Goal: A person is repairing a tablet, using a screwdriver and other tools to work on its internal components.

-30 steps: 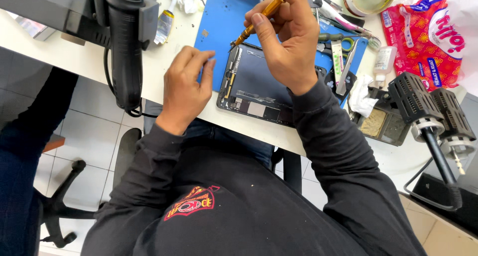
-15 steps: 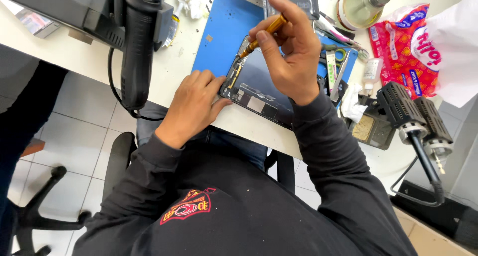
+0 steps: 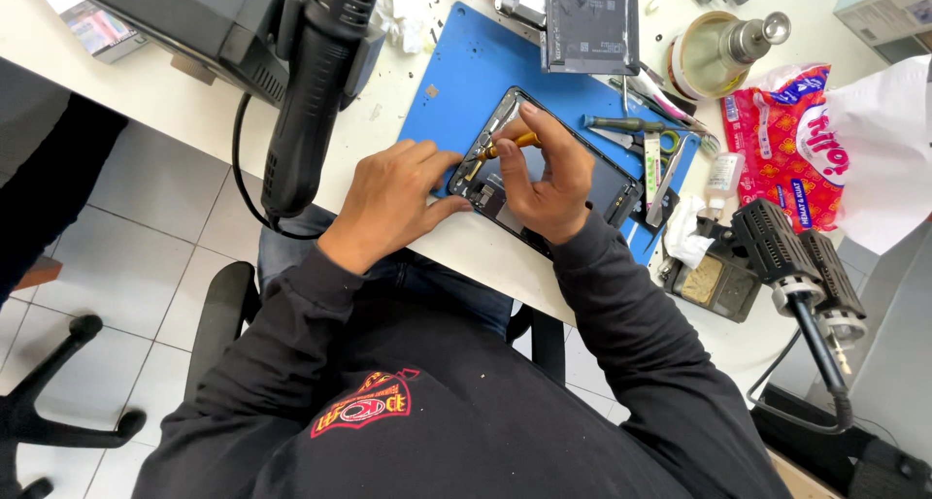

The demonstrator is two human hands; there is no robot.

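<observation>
While a person in a black sweatshirt leans over a white workbench, both bare hands work on an opened tablet-like device that lies on a blue repair mat. That dark, gutted device sits at the mat's near edge, close to the person's body. Resting on the bench and mat at the device's left end, the left hand has its fingers curled loosely, with the fingertips pressed against the device's edge; it grips nothing. Over the middle of the device, the right hand is closed around a small screwdriver with a yellow-orange handle, whose tip points down into the device's upper left corner.

Just beyond the device, further up the mat, lies a flat dark panel. Tweezers and a green-handled tool sit on the mat's right side. Left of the mat, a black hot-air gun hangs nozzle-up in its holder. A red snack bag lies to the right, near a round tin and a black desk lamp head.
</observation>
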